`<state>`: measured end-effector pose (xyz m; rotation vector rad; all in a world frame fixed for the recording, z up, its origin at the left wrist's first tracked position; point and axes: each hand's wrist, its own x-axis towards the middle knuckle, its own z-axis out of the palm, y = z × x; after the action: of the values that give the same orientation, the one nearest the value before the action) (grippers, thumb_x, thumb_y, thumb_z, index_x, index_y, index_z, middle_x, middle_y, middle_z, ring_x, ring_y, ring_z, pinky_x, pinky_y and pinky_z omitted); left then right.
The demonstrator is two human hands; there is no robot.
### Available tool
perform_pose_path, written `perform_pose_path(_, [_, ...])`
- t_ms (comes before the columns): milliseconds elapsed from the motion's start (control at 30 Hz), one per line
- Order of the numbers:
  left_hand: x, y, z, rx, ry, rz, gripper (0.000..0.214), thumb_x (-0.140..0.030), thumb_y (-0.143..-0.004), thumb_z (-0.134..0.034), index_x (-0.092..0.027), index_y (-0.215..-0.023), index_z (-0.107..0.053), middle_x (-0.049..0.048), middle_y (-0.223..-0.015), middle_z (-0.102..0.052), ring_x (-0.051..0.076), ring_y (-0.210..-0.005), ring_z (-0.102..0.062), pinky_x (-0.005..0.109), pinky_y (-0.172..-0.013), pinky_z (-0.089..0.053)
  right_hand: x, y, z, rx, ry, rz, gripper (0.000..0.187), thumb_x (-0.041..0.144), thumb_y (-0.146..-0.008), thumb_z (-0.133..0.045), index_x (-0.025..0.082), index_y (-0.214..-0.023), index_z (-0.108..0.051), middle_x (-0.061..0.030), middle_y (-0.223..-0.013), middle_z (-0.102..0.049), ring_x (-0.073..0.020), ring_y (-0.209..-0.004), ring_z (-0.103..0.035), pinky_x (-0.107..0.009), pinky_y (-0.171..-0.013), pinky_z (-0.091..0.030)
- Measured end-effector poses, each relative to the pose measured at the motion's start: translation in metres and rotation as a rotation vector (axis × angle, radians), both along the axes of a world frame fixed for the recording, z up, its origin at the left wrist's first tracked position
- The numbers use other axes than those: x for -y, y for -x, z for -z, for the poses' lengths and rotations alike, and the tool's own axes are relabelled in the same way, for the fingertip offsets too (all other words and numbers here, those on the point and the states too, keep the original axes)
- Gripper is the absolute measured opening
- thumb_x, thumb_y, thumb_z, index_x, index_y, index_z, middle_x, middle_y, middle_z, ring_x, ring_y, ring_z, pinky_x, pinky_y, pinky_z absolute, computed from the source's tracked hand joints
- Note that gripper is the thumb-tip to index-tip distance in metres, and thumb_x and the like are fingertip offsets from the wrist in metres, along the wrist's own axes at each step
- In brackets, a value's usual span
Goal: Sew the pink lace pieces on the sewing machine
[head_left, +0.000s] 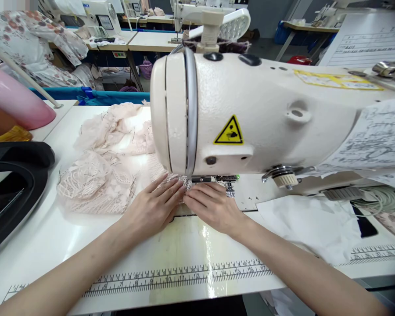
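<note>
While pink lace (98,184) is pressed by the nearer, flattened left hand (155,202), its bulk is heaped left of that hand; whether the right hand (213,206) is clamped cannot be told.

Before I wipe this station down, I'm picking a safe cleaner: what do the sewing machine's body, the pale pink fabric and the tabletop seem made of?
The machine body: probably painted metal, cream, its gloss catching highlights. The pale pink fabric: apparently lace, matte, with openwork holes. The tabletop: perhaps laminate, smooth white, throwing bright reflections.

Lace (97,186) (crumpled) on white table (171,245)
</note>
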<state>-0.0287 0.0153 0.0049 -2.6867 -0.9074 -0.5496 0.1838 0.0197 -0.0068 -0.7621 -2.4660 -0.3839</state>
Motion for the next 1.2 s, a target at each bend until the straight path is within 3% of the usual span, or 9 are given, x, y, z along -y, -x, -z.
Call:
perform_pose_path(267, [0.0, -0.001, 0.003, -0.003, -0.02, -0.018, 0.035, -0.018, -0.097, -0.043, -0.008, -0.122, -0.066, 0.0116, -0.124, -0.068, 0.027, -0.115, -0.066, 0.046, -0.104, -0.052, -0.001, 0.0, -0.002, 0.002, 0.003, -0.001, 0.022, 0.001, -0.09, -0.051, 0.017, -0.088, -0.067, -0.0002, -0.088, -0.074, -0.012, -0.093, -0.064, -0.025, -0.086, -0.049])
perform_pose_path(533, [0.003, -0.007, 0.003, -0.029, -0.036, -0.05, 0.033, -0.018, -0.097, -0.049, -0.006, -0.122, -0.065, 0.0129, -0.124, -0.069, 0.028, -0.113, -0.066, 0.048, -0.103, -0.051, -0.002, -0.008, 0.002, 0.008, 0.104, 0.016, 0.025, 0.002, -0.092, -0.05, 0.019, -0.094, -0.068, -0.0036, -0.095, -0.072, -0.0141, -0.096, -0.061, -0.027, -0.083, -0.046])
perform_pose_path(833, [0.006, -0.014, 0.003, -0.034, -0.08, -0.095, 0.032, -0.019, -0.095, -0.053, -0.007, -0.122, -0.065, 0.0136, -0.121, -0.07, 0.028, -0.11, -0.068, 0.046, -0.102, -0.05, -0.002, -0.009, -0.003, 0.014, 0.044, 0.119, 0.025, 0.0, -0.089, -0.052, 0.019, -0.089, -0.067, 0.001, -0.092, -0.073, -0.0109, -0.077, -0.06, -0.028, -0.059, -0.034])
perform_pose_path(967, [0.006, -0.017, 0.001, -0.028, -0.095, -0.114, 0.031, -0.022, -0.096, -0.051, -0.008, -0.119, -0.067, 0.0125, -0.118, -0.072, 0.027, -0.107, -0.069, 0.046, -0.101, -0.051, 0.001, -0.009, -0.005, -0.001, 0.035, 0.204, 0.024, 0.003, -0.089, -0.054, 0.022, -0.092, -0.069, 0.0044, -0.099, -0.075, -0.0113, -0.074, -0.06, -0.032, -0.061, -0.035])
perform_pose_path(1200, [0.008, -0.019, 0.0, -0.03, -0.09, -0.125, 0.034, -0.025, -0.097, -0.049, -0.008, -0.119, -0.067, 0.014, -0.119, -0.071, 0.028, -0.107, -0.069, 0.047, -0.102, -0.05, -0.005, -0.011, -0.005, 0.026, 0.044, 0.23, 0.02, 0.011, -0.093, -0.054, 0.024, -0.092, -0.069, 0.0055, -0.1, -0.075, -0.0135, -0.08, -0.064, -0.032, -0.064, -0.039])
